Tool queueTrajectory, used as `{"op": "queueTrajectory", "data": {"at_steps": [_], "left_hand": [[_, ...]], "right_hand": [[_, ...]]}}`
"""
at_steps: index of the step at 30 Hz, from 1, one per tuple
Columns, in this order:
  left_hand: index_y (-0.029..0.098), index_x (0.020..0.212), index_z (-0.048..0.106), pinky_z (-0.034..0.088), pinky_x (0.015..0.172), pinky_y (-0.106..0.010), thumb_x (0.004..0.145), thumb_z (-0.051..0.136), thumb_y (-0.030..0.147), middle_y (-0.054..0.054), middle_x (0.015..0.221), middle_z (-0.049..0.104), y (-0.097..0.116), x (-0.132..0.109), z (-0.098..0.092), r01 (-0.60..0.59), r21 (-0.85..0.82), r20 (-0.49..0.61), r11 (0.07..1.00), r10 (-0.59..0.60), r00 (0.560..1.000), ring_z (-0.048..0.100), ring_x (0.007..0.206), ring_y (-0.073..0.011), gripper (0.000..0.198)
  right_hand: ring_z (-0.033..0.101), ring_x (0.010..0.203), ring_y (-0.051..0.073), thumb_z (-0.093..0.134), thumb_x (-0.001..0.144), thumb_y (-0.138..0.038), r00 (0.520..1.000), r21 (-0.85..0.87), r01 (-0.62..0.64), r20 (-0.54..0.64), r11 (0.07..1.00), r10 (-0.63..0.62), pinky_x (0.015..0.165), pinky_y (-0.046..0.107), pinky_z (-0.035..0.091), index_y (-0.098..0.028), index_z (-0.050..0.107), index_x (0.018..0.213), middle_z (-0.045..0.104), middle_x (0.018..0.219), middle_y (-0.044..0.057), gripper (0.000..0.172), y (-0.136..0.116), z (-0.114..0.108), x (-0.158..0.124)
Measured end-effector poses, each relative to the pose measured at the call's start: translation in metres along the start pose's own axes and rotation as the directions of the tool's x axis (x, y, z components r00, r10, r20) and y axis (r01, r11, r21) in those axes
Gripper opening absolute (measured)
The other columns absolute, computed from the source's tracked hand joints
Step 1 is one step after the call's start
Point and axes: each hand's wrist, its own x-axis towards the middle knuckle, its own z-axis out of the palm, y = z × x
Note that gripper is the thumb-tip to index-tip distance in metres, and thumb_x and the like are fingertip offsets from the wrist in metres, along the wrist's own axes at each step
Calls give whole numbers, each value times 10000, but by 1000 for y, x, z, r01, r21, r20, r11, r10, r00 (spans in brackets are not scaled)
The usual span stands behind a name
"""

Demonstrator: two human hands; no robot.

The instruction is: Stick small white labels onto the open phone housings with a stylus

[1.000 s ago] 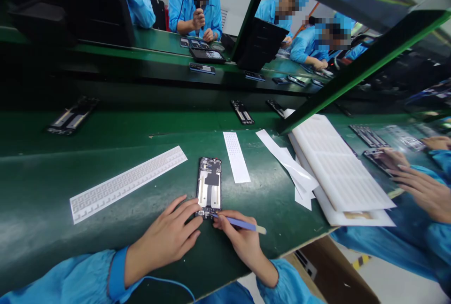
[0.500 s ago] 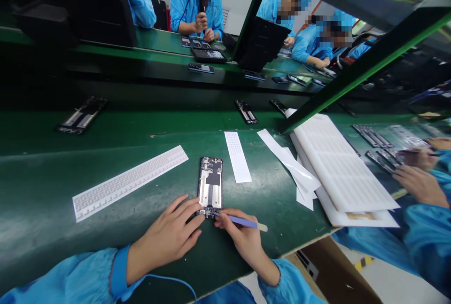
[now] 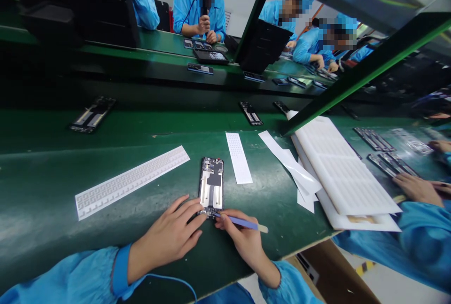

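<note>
My left hand (image 3: 167,236) lies at the lower centre of the frame, palm down, fingers (image 3: 188,212) loosely spread and a little bent, their tips at the lower left edge of an opened phone body (image 3: 212,186); they are not closed around it. My right hand (image 3: 243,240), just right of that, has its fingers pinched together on a slim purple tool (image 3: 244,222) with a pale end, and its tip reaches the small parts at the phone's bottom end. The phone lies flat on the green counter (image 3: 116,243), near the middle of the frame, inner side up. I wear a blue band (image 3: 121,271) at my left wrist.

Left of the phone, a printed sheet (image 3: 132,183) lies slantwise; a narrower white sheet (image 3: 239,159) is just beside it on the right. Farther right are overlapping white strips (image 3: 294,167) and a thick white stack (image 3: 341,163). Another phone body (image 3: 92,114) lies at the left, above the printed sheet. At the right edge, a co-worker's hand (image 3: 417,190) is beside more phone bodies (image 3: 392,163).
</note>
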Motion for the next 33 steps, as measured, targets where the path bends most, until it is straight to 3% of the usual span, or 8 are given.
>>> {"op": "queueTrajectory", "data": {"at_steps": [8, 14, 20, 33], "left_hand": [[202, 1289, 548, 387, 1092, -486, 937, 483, 202, -89, 1250, 586, 0, 1, 3, -17, 69, 5, 997, 17, 1000, 500, 1248, -259, 357], [207, 1278, 557, 399, 1086, -488, 938, 480, 185, -82, 1241, 602, -1, 0, 3, -23, 54, -5, 998, 23, 1000, 515, 1243, -250, 349], [177, 1183, 589, 387, 1103, -469, 952, 475, 217, -75, 1231, 621, -2, -1, 3, -22, 27, -37, 999, 23, 999, 517, 1248, -235, 261], [180, 1200, 583, 385, 1099, -481, 951, 476, 220, -72, 1235, 623, -2, 0, 4, -17, 42, -16, 999, 18, 1000, 516, 1249, -239, 274]], "right_hand": [[740, 639, 208, 711, 863, -323, 1000, -19, -14, -1, 1000, 14, 626, 278, 627, -233, 757, 897, 771, 748, 37, 107, -1, 1, -2], [737, 639, 200, 707, 871, -331, 997, 42, -35, -74, 998, 38, 645, 284, 634, -230, 706, 1054, 771, 754, 33, 209, -1, 1, -2], [729, 596, 193, 722, 846, -310, 1000, 14, -4, 8, 1000, 4, 595, 254, 620, -231, 757, 894, 761, 693, 23, 98, -7, 2, 1], [725, 596, 207, 686, 872, -317, 995, -186, 90, 58, 978, -80, 609, 288, 612, -222, 765, 871, 763, 733, 34, 124, -11, 1, 1]]}}
